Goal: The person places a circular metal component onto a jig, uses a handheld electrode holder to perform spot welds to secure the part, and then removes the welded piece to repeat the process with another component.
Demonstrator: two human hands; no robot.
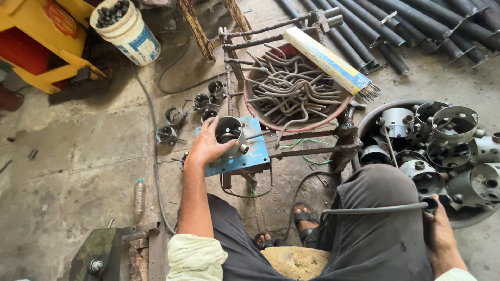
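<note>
While the person sits low with knees spread, the right hand (442,237) at about four o'clock is closed around a dark handle from which a thin rod (375,209) runs left across the thigh; the left hand (208,145), farther out near eleven o'clock, lies spread over a ring (229,132), a short steel cylinder with a hollow middle and a small stub on its side. That ring stands on a blue plate (250,156) fixed to a rusty welded frame (291,145). The left grip is loose, fingers draped on the rim and wall, not clenched.

I judge the ring stiff and fairly heavy for its size, bare grey metal with likely sharp or rough edges, not fragile, not very slippery. Best taken by the outer wall or over the rim, thumb opposite fingers, clear of the stub.

At two o'clock a heap of like cylinders (442,151), bigger and pierced with holes, fills a round tub. Beyond the frame, at twelve, a red basin (297,125) holds bent rods (291,88), with a pack of welding sticks (328,60) laid across it. Smaller rings (192,109) dot the floor at eleven, a bucket (127,31) stands far at ten, pipes (406,26) lie at one
</note>
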